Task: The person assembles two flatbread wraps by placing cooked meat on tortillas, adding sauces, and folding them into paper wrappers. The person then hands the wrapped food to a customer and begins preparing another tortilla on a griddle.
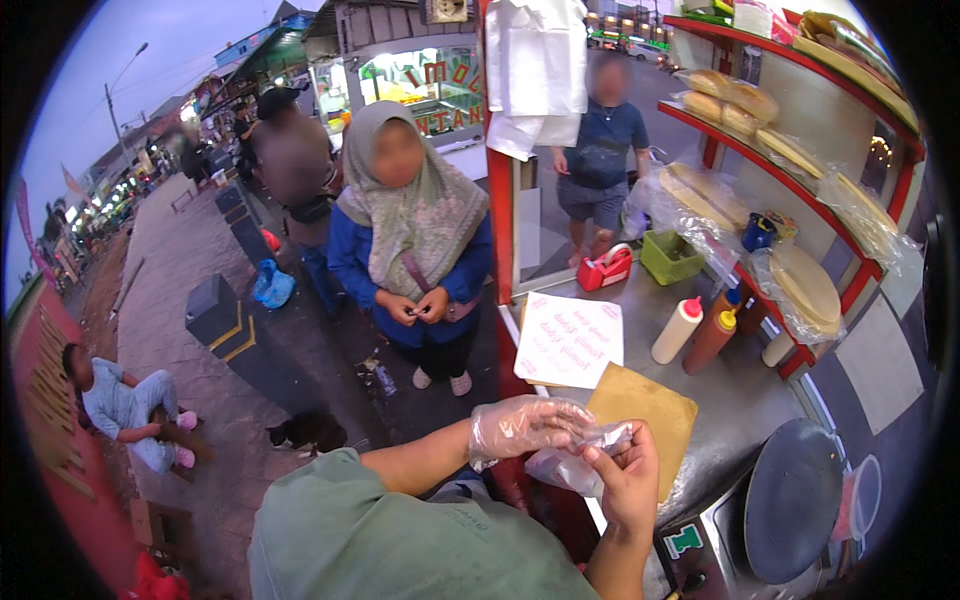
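My left hand wears a clear, loose plastic glove and reaches in from the left. My right hand is bare and pinches a second clear plastic glove, which hangs crumpled between the two hands. The fingertips of my left hand meet the upper edge of that glove and are partly hidden by it. Under and behind my hands a brown paper sheet lies on the metal counter. Farther off, a stack of white printed wrapping paper rests at the counter's left edge.
Squeeze bottles, a red tape dispenser and a green basket stand on the counter. A round dark griddle is at the right. Shelves hold bagged bread. A person in a headscarf stands across from me.
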A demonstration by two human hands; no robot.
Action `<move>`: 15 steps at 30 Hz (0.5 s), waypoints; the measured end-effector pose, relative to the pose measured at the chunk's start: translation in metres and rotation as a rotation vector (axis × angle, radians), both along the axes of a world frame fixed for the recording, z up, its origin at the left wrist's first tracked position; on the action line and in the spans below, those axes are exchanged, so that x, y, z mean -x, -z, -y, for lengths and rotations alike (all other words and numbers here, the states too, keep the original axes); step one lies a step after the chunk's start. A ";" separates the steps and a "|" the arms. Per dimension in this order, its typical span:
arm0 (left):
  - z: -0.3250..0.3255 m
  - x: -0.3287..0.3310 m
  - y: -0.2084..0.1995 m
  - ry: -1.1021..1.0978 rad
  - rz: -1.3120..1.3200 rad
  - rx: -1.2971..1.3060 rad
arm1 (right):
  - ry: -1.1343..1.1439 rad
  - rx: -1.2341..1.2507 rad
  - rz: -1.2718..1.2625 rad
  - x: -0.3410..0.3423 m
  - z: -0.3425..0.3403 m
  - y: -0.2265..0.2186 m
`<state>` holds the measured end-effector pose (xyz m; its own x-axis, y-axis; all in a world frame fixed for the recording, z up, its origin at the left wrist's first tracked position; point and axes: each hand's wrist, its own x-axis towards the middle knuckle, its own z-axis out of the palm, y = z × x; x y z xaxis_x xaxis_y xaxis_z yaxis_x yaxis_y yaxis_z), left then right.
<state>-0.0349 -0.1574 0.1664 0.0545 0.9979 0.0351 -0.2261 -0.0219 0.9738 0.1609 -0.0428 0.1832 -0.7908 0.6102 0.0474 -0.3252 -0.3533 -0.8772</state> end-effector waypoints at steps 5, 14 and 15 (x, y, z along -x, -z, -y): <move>0.014 0.065 0.064 -0.252 0.057 0.151 | -0.169 -0.170 0.070 0.023 0.034 -0.003; 0.052 0.139 0.150 -0.119 0.459 0.594 | -0.358 -0.429 0.231 0.145 0.057 -0.007; 0.051 0.151 0.175 -0.003 0.609 0.391 | -0.367 -0.588 0.253 0.167 0.053 -0.010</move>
<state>-0.1862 -0.2084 -0.0087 0.1363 0.9439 -0.3008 -0.7315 0.3007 0.6120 -0.0059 -0.0961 0.1936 -0.9694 0.2341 0.0742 -0.0392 0.1508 -0.9878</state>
